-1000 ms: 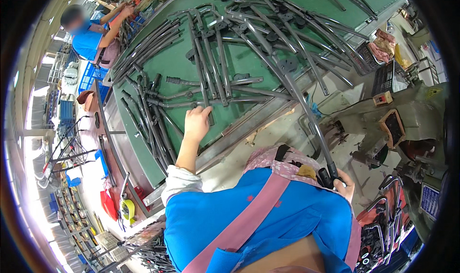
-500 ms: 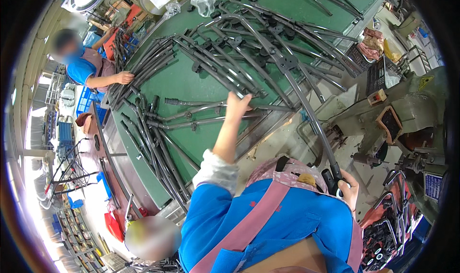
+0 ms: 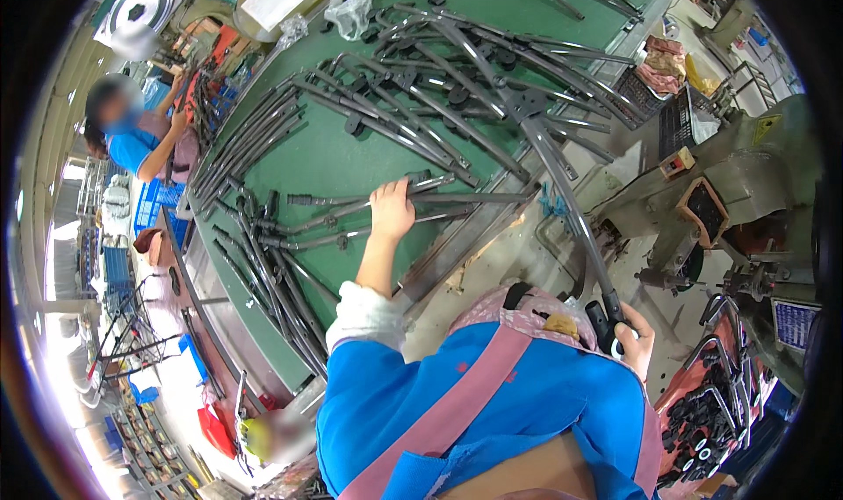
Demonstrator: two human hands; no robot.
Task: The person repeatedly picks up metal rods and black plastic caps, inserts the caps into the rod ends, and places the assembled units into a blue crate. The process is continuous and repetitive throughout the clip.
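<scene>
My left hand [image 3: 392, 210] is closed over a dark metal tube [image 3: 432, 185] above the green table [image 3: 255, 272]. Under and beside it lie more long tubes with small black clamps [image 3: 330, 223]. Down at my right side, my right hand [image 3: 636, 340] grips the lower end of a long bent tube frame [image 3: 575, 210], close to a black end piece [image 3: 601, 322]. That frame slants up and away over the table edge, and a black plate joint [image 3: 528, 103] sits on it. Its far end reaches the piled frames [image 3: 386, 118].
Bundled tubes [image 3: 285, 302] lie at the table's left. A co-worker [image 3: 136, 140] stands beyond the far left edge. Black crates [image 3: 676, 127] and a green machine [image 3: 746, 184] stand on the right. Black parts and bent tubes fill a red-lined container [image 3: 702, 412] at lower right.
My left hand has moved left and slightly nearer, closing on a tube. My right hand still holds the long frame. The co-worker's hand has left the tube bundle.
</scene>
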